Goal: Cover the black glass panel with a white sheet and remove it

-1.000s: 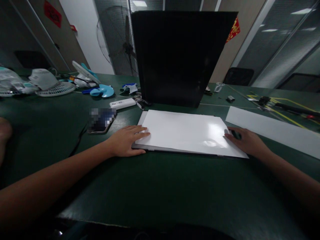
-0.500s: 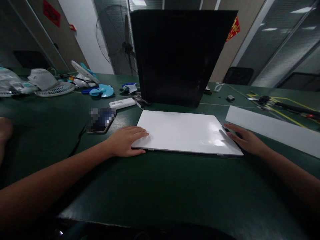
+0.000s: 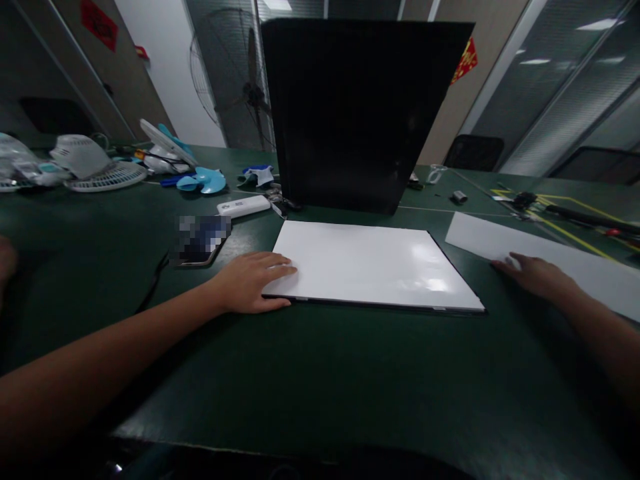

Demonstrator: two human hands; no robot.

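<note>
a person's left hand lies flat and open, fingers together, on the nine o'clock corner of a thin, glossy white rectangular panel with a dark edge, which rests flat at the centre of a matte dark green table. the right hand, at three o'clock and clear of the panel, is spread loosely with its fingertips on a long white paper-like strip lying just beside the panel; it grips nothing. at twelve o'clock, directly behind the panel, a large flat black board stands upright, its surface dull and unlit. at ten o'clock sit a dark phone with a cable, a small white oblong plastic device, and, farther back, pale blue plastic fan blades and white round fan grilles. a tall wire-caged pedestal fan stands beyond the table at eleven o'clock. small dark tools lie along yellow tape lines at two o'clock.
</note>
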